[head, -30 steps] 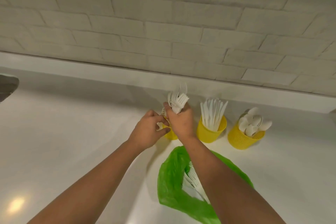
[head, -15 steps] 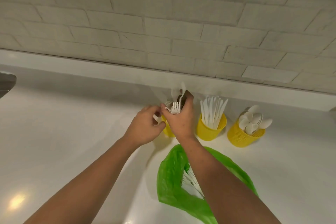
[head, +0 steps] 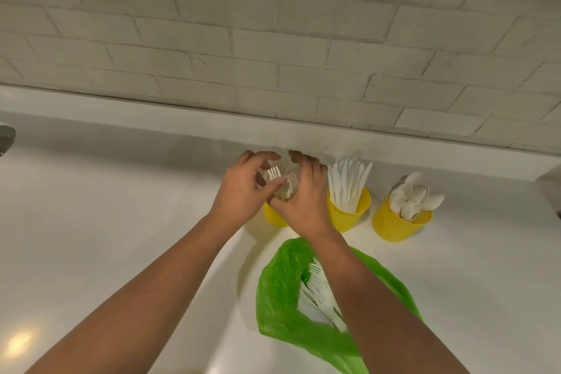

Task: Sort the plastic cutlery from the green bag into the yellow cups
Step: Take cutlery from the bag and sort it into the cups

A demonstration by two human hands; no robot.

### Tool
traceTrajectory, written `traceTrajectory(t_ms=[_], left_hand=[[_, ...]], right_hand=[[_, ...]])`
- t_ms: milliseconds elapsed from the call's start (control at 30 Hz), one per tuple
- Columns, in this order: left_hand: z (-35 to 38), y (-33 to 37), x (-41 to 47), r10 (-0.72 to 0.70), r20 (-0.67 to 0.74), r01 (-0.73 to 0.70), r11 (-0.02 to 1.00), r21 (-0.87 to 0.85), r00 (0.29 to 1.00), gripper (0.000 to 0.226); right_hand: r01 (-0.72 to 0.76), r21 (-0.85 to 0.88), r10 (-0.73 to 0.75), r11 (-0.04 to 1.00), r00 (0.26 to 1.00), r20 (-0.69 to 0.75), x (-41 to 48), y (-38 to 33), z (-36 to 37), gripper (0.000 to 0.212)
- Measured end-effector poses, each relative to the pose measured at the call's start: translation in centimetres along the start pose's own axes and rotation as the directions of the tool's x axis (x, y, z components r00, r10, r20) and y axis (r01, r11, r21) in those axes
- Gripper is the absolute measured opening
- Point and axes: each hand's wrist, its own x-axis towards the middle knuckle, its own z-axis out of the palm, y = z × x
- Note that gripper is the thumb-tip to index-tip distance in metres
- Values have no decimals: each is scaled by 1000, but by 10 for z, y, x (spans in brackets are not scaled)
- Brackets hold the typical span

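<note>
Three yellow cups stand in a row by the wall. The left cup (head: 273, 217) holds white forks (head: 277, 174). My left hand (head: 243, 191) and my right hand (head: 306, 200) are cupped around these fork heads from either side, hiding most of the cup. White knives (head: 349, 182) stand in the middle cup (head: 349, 215), and white spoons (head: 413, 194) fill the right cup (head: 397, 225). The green bag (head: 279, 297) lies open on the counter in front, under my right forearm, with more white forks (head: 315, 291) inside.
The white counter (head: 121, 237) runs up to a pale brick wall (head: 273, 39). A grey metal object (head: 4, 138) shows at the far left edge, and a grey corner (head: 552, 182) shows at the far right edge.
My right hand has lowered the bundle of forks down into the left cup. Both hands now wrap around the fork heads. The view has tilted slightly.
</note>
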Motion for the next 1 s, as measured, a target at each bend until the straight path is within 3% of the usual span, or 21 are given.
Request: traceTrajectory(t_ms=[133,233,367,500,600,667,733,800,867,1000], left_hand=[[1,-6,4,-3,73,-8,988,153,997,68],[6,-6,5,99,128,-123,972,201,987,67],[21,-10,6,92,315,-188,939,289,945,62],[26,-14,6,96,335,-227,898,377,937,59],[23,-6,2,94,310,-222,886,407,946,64],[19,6,-6,114,212,-185,918,352,971,64],[17,24,-23,173,83,-188,953,237,981,55],[20,44,-47,256,12,-255,955,152,967,45],[29,55,-73,335,52,-339,929,149,941,35],[51,46,-110,211,291,-295,912,285,933,22]], right_hand=[[115,25,-117,993,978,174,-7,11,-17,79],[134,-14,-125,991,956,267,-13,19,-17,78],[138,-39,-114,990,923,367,-18,22,-18,73],[30,56,-44,998,960,277,-19,9,-41,66],[-38,116,23,992,991,130,-23,1,-71,52],[-45,178,40,983,999,34,-31,-1,-96,36],[-143,278,124,950,989,86,-44,-1,-121,30],[-304,324,225,896,939,258,-61,2,-140,33],[-397,213,272,893,852,448,-81,11,-150,32],[-258,-273,376,927,657,654,-119,31,-144,16]])
